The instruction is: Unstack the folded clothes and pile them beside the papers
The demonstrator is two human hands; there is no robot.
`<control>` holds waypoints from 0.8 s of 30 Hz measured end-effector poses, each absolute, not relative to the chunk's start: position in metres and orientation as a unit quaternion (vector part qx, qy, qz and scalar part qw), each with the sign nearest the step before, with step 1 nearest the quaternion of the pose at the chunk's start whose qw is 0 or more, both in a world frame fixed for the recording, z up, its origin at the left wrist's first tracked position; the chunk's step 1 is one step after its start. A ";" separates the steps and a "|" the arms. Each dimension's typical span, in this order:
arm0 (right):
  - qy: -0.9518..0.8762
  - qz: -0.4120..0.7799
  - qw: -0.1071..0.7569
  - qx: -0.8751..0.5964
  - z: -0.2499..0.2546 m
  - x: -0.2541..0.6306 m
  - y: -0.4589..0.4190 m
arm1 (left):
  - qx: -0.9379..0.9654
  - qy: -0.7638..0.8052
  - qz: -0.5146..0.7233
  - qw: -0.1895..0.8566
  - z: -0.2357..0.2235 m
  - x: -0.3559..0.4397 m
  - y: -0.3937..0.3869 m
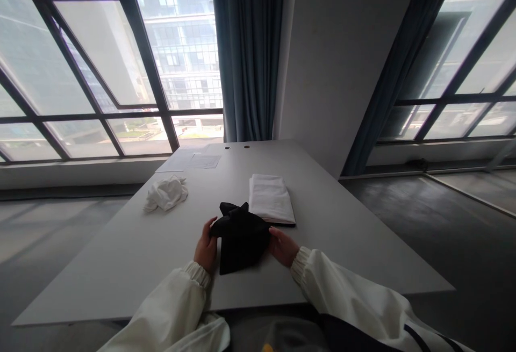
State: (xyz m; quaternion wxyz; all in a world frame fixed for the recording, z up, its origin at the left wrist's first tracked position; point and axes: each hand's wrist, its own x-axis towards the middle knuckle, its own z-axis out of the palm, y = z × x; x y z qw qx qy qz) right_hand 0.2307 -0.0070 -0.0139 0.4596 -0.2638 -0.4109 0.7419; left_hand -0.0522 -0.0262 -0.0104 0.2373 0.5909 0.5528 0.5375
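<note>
White jacket sleeves at the bottom of view, both mine, cuffs elastic. My left hand (207,250) grips the left edge of the black cloth (241,238), thumb on top, fingers curled under the fabric. My right hand (283,246) is on the cloth's right edge, fingers touching it; can't tell whether it's pinching or just resting there. Hands are apart, cloth between them.

Black cloth sits on the grey table (355,244), near the front edge, roughly centred in front of me. Partly folded, bottom edge fairly square, top bunched into a couple of points.

Just behind it, touching or nearly so at its upper right: folded white cloth (271,198), flat and neat, with a darker layer showing at its near edge.

Further left, well apart from both: crumpled white cloth (166,193), unfolded heap.

Far end of table: sheets of paper (193,160) lying flat, two small round holes (237,147) in the tabletop.

Beyond that, blue curtain (248,51) between big windows, buildings outside.
</note>
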 end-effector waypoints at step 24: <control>-0.516 0.693 0.410 -0.293 -0.024 0.231 -0.007 | 0.613 0.563 0.507 0.226 -0.008 -0.048 -0.029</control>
